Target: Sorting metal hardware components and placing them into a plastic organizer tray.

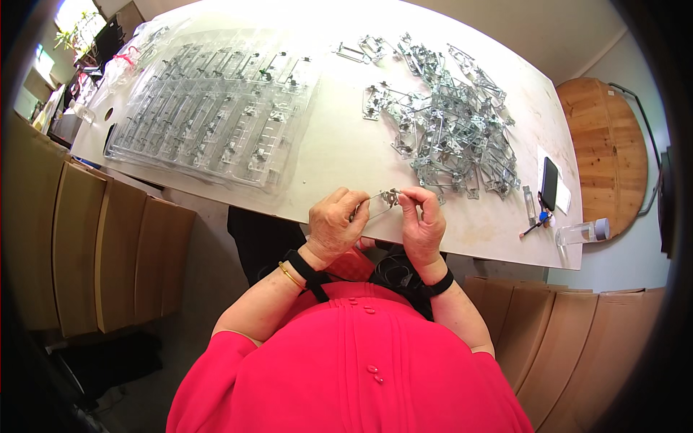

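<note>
Your left hand [338, 222] and right hand [423, 224] pinch a metal bracket [390, 197] between them, at the table [339, 137]'s near edge, near the metal pile [455, 119]; the bracket's finer shape seems unclear.

Trays [216, 167] left, pile [451, 119] right

Both on table [339, 137]; parts [209, 130] in trays. Left hand [338, 222], right hand [424, 225] before pile, one part [390, 197] between. Phone [549, 184] right of pile, bottle [577, 233] nearer. Boxes [79, 245] low, both sides.
</note>
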Demonstrator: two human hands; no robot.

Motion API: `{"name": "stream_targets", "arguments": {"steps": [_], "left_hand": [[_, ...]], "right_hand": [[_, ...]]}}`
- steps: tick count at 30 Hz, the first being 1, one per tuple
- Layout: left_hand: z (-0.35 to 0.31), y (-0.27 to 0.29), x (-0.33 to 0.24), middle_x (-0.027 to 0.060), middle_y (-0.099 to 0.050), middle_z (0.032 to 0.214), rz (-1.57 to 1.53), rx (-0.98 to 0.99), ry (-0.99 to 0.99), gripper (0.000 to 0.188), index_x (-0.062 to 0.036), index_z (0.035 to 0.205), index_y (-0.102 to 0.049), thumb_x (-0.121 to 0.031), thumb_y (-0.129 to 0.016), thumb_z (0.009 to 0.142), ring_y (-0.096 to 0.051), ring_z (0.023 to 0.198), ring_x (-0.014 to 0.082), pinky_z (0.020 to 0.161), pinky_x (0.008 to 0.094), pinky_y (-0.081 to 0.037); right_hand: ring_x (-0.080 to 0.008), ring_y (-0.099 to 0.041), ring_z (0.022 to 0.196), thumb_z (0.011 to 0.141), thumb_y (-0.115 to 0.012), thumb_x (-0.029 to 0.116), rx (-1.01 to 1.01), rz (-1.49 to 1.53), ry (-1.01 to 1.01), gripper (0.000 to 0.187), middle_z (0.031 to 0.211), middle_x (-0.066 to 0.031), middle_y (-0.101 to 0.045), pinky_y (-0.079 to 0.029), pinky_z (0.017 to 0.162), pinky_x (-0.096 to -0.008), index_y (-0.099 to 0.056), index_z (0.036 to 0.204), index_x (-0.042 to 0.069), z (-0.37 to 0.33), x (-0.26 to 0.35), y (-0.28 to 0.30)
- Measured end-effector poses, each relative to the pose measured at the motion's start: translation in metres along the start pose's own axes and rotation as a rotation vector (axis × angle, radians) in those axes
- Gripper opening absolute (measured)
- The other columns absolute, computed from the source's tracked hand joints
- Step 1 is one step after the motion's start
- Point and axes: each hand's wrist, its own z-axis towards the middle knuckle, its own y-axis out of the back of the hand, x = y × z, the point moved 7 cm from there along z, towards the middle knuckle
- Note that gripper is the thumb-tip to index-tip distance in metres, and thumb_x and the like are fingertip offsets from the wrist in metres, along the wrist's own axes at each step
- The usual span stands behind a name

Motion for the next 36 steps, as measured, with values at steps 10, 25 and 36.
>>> {"name": "stream_targets", "arguments": {"steps": [10, 25, 36], "left_hand": [[0.001, -0.001, -0.002, 0.0088, -0.065, 0.078, -0.010, 0.003, -0.026, 0.011, -0.0091, 0.098, -0.074, -0.006, -0.076, 0.088, -0.065, 0.064, 0.0276, 0.059, 0.0387, -0.050], [0.000, -0.001, -0.001, 0.0063, -0.065, 0.078, 0.009, -0.001, -0.013, 0.009, -0.0131, 0.096, -0.074, -0.011, -0.077, 0.088, -0.067, 0.067, 0.0283, 0.060, 0.0400, -0.052], [-0.001, -0.002, -0.001, 0.0099, -0.065, 0.079, 0.003, 0.003, -0.043, 0.011, -0.0089, 0.099, -0.073, -0.005, -0.075, 0.089, -0.066, 0.066, 0.0296, 0.060, 0.0397, -0.051]], "right_hand": [[-0.0140, -0.070, 0.091, 0.102, -0.073, 0.005, -0.013, 0.039, 0.002, 0.013, 0.103, -0.0070, -0.073, -0.056, 0.084, -0.0283, -0.067, 0.114, 0.002, 0.002, -0.001, -0.001], [-0.0152, -0.071, 0.090, 0.103, -0.068, -0.001, -0.013, -0.007, 0.002, 0.013, 0.103, -0.0068, -0.074, -0.056, 0.083, -0.0285, -0.068, 0.115, 0.003, 0.002, 0.003, 0.000], [-0.0181, -0.069, 0.091, 0.103, -0.070, 0.002, -0.027, -0.031, 0.057, 0.010, 0.103, -0.0091, -0.072, -0.056, 0.083, -0.0305, -0.065, 0.112, 0.002, 0.002, 0.009, 0.002]]}}
